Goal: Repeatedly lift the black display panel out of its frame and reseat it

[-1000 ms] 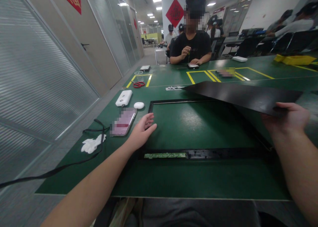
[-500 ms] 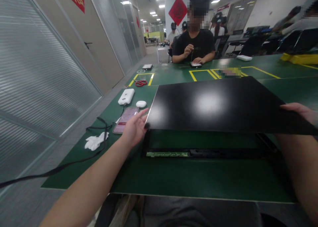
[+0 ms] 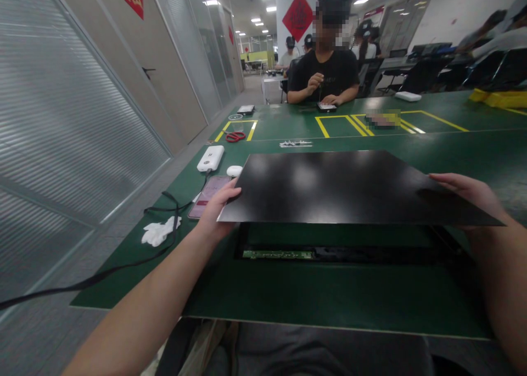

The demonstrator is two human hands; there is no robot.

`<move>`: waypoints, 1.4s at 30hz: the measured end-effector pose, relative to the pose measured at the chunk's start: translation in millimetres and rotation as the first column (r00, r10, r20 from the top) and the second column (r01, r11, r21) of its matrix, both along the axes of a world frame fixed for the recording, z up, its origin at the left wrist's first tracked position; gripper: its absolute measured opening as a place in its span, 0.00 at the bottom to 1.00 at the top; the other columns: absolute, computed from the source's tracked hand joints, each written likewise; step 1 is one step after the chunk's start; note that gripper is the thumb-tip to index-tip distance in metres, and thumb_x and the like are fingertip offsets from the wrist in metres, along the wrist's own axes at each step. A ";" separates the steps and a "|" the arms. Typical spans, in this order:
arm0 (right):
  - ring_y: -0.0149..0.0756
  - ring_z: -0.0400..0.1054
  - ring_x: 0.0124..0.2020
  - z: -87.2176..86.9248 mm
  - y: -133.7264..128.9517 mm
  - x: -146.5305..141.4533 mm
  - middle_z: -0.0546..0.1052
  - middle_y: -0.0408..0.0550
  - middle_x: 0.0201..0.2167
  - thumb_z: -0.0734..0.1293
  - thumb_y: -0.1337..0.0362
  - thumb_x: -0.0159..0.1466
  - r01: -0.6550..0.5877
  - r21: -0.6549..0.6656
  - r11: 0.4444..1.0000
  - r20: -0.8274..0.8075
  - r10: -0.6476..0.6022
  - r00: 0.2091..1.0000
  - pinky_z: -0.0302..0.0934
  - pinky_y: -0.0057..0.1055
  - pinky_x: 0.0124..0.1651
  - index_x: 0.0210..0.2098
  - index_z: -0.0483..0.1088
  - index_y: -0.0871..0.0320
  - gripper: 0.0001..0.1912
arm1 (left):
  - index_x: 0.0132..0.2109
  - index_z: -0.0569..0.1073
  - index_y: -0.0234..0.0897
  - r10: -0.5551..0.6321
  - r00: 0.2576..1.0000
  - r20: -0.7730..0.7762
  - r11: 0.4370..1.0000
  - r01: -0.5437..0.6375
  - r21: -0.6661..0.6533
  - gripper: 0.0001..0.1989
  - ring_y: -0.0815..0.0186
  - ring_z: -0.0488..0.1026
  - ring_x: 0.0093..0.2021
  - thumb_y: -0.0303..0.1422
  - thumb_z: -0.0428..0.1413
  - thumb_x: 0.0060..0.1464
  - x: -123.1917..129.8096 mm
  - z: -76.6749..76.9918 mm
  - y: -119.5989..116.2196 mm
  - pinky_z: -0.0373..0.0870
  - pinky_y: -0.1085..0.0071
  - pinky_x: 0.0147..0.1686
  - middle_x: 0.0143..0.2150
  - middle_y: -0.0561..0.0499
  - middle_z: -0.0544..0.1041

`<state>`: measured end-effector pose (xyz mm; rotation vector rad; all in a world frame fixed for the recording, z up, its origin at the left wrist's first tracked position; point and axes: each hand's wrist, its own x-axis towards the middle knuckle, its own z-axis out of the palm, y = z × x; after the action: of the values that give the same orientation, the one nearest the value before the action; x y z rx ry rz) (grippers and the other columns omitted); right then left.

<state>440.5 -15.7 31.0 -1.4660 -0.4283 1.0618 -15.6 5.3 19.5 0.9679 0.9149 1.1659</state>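
A large, glossy black flat panel (image 3: 341, 189) is held up above the table, tilted, with light reflecting off its face. My left hand (image 3: 218, 208) grips its left edge, thumb on top and the other fingers underneath. At the right edge my right hand (image 3: 473, 195) holds it the same way, its lower fingers hidden beneath. Below the panel a thin black frame (image 3: 370, 255) lies on the green table, partly covered from view. A narrow green circuit board strip (image 3: 278, 254) runs along the near side of that frame.
On the green table (image 3: 329, 293), left of the panel, are a phone (image 3: 208, 195), a white power bank (image 3: 211, 158), a white earbud case (image 3: 234, 170), crumpled white tissue (image 3: 160, 232) and a black strap (image 3: 123, 271). Red scissors (image 3: 235, 137) lie farther back. A person (image 3: 323, 77) sits opposite.
The panel has come down and shifted left, its far edge lower, uncovering small white pieces behind it. Both hands moved with it; my left thumb now lies over the edge.
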 end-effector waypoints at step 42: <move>0.27 0.62 0.17 -11.2 5.9 -6.9 0.75 0.49 0.20 0.64 0.74 0.60 0.042 -0.210 0.977 0.557 0.085 0.826 0.49 0.19 0.17 0.63 0.67 0.68 0.30 | 0.61 0.74 0.35 0.115 0.987 -0.110 0.993 -0.114 0.017 0.35 0.52 0.80 0.49 0.30 0.65 0.42 7.8 -5.8 -11.6 0.78 0.66 0.40 0.50 0.46 0.83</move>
<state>433.6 -9.8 19.8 -1.9784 -0.7681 0.6833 -7.7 -6.3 13.6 1.0076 1.0658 1.2241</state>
